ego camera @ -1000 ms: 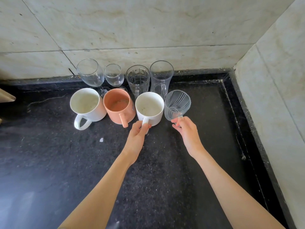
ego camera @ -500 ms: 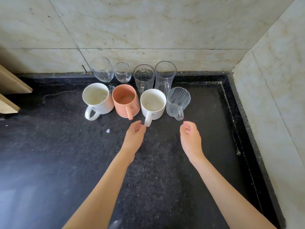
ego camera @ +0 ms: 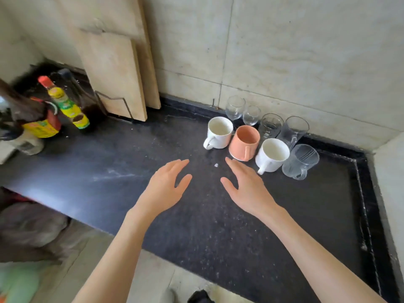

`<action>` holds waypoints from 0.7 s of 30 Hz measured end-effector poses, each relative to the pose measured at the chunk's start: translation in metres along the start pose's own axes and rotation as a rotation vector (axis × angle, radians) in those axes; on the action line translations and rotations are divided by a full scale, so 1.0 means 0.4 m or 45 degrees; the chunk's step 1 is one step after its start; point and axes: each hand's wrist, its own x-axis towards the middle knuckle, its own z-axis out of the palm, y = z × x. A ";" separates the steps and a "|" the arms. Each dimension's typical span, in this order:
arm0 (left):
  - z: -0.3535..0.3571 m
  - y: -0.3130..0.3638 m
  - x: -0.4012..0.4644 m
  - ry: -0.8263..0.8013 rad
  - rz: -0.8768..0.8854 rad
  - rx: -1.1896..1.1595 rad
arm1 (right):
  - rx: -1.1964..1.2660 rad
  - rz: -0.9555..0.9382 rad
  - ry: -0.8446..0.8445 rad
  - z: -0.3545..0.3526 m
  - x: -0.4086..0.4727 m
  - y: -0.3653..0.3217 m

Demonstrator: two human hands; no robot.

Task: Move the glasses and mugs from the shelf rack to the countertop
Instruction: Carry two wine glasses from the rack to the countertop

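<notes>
On the speckled black stone countertop (ego camera: 196, 226), both hands hover palm-down with fingers straight and spread, holding nothing: the left hand (ego camera: 164, 189) sits just left of the right hand (ego camera: 247, 189), a gap of bare counter between them. The task's things stand in 2 rows near the back corner, well clear of the fingertips. In the front row are 4 pieces: a white ceramic mug (ego camera: 219, 133), a salmon-pink ceramic mug (ego camera: 244, 142) just beside it, a second white ceramic mug (ego camera: 272, 155) with its handle pointing toward the person, and a ribbed clear glass mug (ego camera: 302, 161) at the right end. Behind them, against the pale marble wall (ego camera: 306, 62), stand a large clear wine glass (ego camera: 235, 107), a smaller clear wine glass (ego camera: 251, 114), a patterned clear glass tumbler (ego camera: 271, 125) and a tall plain clear glass (ego camera: 295, 131). Pale wooden cutting boards (ego camera: 118, 68) lean upright against the wall to the left, and sauce bottles with yellow labels (ego camera: 65, 101) stand beyond them, blurred.
</notes>
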 end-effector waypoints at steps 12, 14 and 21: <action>-0.398 -0.411 -0.687 0.597 -0.387 0.324 | -0.257 -0.827 -0.234 0.283 -0.177 -0.754; -0.434 -0.482 -0.844 0.648 -0.508 0.356 | -0.248 -0.942 -0.270 0.356 -0.258 -0.873; -0.583 -0.653 -1.360 0.929 -0.880 0.398 | -0.245 -1.370 -0.342 0.584 -0.522 -1.264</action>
